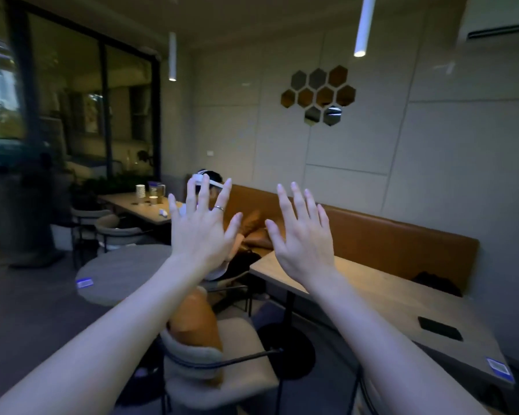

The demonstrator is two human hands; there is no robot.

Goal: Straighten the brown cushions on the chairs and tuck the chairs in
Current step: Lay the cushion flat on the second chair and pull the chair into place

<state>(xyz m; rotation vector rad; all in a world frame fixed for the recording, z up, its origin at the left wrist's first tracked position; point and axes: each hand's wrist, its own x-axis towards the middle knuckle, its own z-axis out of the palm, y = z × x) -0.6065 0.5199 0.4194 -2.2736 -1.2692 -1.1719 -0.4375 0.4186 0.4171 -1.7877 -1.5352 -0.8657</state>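
Both my arms are stretched out in front of me at chest height. My left hand (203,226) is open with fingers spread, a ring on one finger, and it holds nothing. My right hand (301,235) is open too, fingers apart, also holding nothing. Below my left forearm stands a beige chair (222,363) with a dark metal frame, pulled out from the long wooden table (372,295). A brown cushion (197,322) leans upright against that chair's backrest, partly hidden by my arm. More brown cushions (256,229) lie on the bench behind my hands.
A person wearing a headset sits at the bench (402,238), mostly hidden by my left hand. A black phone (439,327) lies on the long table. A round table (123,271) stands left, two more chairs (114,229) and a table with cups (140,191) beyond.
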